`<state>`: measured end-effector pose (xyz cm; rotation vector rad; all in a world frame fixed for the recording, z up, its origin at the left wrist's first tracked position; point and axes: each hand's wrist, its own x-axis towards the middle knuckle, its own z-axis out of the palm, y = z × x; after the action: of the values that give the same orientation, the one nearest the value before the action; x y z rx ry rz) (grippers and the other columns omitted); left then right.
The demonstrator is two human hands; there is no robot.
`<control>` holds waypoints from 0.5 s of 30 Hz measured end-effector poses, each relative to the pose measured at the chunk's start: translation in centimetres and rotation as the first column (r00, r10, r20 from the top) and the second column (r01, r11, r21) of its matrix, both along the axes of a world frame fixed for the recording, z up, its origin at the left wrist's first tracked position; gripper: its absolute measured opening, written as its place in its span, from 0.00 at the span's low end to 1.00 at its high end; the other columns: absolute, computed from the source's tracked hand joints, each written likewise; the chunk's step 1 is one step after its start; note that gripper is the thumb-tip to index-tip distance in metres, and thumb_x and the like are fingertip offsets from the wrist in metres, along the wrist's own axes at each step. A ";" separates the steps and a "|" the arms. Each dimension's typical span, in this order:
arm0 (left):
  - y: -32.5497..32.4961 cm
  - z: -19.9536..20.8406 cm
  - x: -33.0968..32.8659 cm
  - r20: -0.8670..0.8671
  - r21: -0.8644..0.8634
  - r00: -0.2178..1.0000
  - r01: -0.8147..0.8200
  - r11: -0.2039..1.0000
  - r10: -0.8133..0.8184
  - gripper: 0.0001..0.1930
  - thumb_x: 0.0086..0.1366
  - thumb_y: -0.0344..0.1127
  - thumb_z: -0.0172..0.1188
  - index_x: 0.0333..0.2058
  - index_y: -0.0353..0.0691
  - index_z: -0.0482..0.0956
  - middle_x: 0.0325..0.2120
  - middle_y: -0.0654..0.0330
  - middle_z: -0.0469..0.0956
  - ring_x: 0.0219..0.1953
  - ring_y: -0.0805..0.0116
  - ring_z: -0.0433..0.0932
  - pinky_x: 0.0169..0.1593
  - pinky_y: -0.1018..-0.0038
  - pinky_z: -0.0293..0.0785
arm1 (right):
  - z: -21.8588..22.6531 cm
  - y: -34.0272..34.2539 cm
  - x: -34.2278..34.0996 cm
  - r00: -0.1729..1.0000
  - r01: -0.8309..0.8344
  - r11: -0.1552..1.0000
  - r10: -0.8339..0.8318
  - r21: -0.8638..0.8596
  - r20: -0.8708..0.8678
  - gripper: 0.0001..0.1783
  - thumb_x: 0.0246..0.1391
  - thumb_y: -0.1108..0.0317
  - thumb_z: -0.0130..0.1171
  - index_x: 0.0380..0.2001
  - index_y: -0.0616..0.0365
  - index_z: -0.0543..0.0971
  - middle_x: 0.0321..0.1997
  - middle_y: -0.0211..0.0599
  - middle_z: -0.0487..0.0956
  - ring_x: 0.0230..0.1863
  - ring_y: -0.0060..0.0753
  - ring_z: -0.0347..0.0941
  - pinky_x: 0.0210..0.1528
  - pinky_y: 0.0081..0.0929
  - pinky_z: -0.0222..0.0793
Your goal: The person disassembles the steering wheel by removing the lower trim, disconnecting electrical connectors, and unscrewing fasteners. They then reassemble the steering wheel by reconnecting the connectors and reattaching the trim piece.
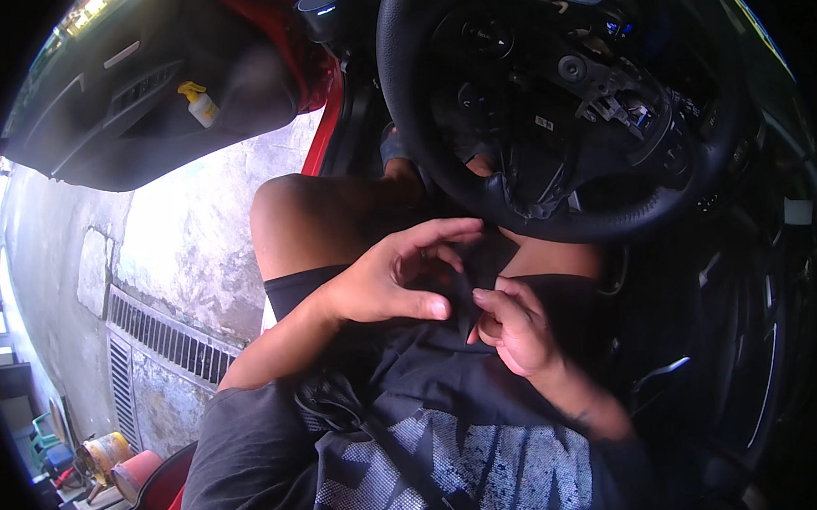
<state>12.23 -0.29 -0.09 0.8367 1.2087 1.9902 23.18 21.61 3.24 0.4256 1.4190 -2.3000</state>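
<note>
My left hand point(400, 272) is over my lap with thumb and fingers apart, and I see nothing gripped in it. Facing it, my right hand point(515, 325) is closed, thumb against the curled fingers, pinching the edge of a thin black piece point(467, 312). That piece stands between the two hands, its outline hard to part from the dark shorts behind it. Just beyond the hands is the black steering wheel point(598, 221). Its centre cover is off, baring a metal bracket point(602, 92) and wiring. Neither hand touches the wheel.
To the left, the car door point(84, 132) stands open, a white spray bottle point(201, 107) with a yellow head in its pocket. Outside lies a concrete floor point(180, 238) with a drain grate point(170, 336). Buckets point(105, 455) stand at the lower left. A dark strap crosses my shirt.
</note>
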 end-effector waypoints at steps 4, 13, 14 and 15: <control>-0.2 2.3 0.1 0.005 -0.101 1.000 -0.018 0.995 0.019 0.54 0.61 0.46 0.85 0.78 0.35 0.63 0.55 0.61 0.78 0.47 0.73 0.81 0.52 0.74 0.81 | -0.8 -0.1 -0.7 0.999 -0.026 0.998 0.028 0.064 -0.034 0.11 0.73 0.68 0.63 0.31 0.53 0.80 0.26 0.23 0.77 0.25 0.16 0.75 0.28 0.17 0.68; -0.2 0.4 0.4 0.008 -0.017 0.997 -0.075 0.997 0.075 0.46 0.66 0.36 0.81 0.77 0.36 0.64 0.60 0.57 0.79 0.52 0.73 0.81 0.57 0.74 0.79 | -0.8 0.4 -1.7 0.984 -0.129 0.947 0.159 -0.293 0.079 0.12 0.75 0.64 0.59 0.33 0.52 0.80 0.22 0.24 0.72 0.20 0.17 0.65 0.24 0.19 0.60; -0.1 0.4 0.4 0.023 -0.014 0.996 -0.083 0.996 0.084 0.44 0.67 0.34 0.80 0.76 0.36 0.65 0.60 0.57 0.79 0.52 0.73 0.81 0.57 0.74 0.78 | -0.8 0.7 -1.8 0.972 -0.153 0.898 0.213 -0.412 0.103 0.12 0.76 0.63 0.57 0.34 0.52 0.79 0.21 0.24 0.71 0.20 0.18 0.63 0.23 0.20 0.58; -0.1 0.2 0.3 0.010 -0.017 0.998 -0.067 0.998 0.067 0.42 0.67 0.33 0.79 0.75 0.35 0.66 0.59 0.58 0.80 0.52 0.74 0.81 0.57 0.75 0.78 | -1.3 0.9 -1.8 0.961 -0.195 0.846 0.265 -0.496 0.075 0.13 0.77 0.61 0.56 0.34 0.52 0.79 0.21 0.25 0.70 0.20 0.18 0.62 0.23 0.20 0.56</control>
<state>12.57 -0.43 0.11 0.7861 1.2610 2.0326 21.40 22.53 1.89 0.2376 0.7324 -2.2654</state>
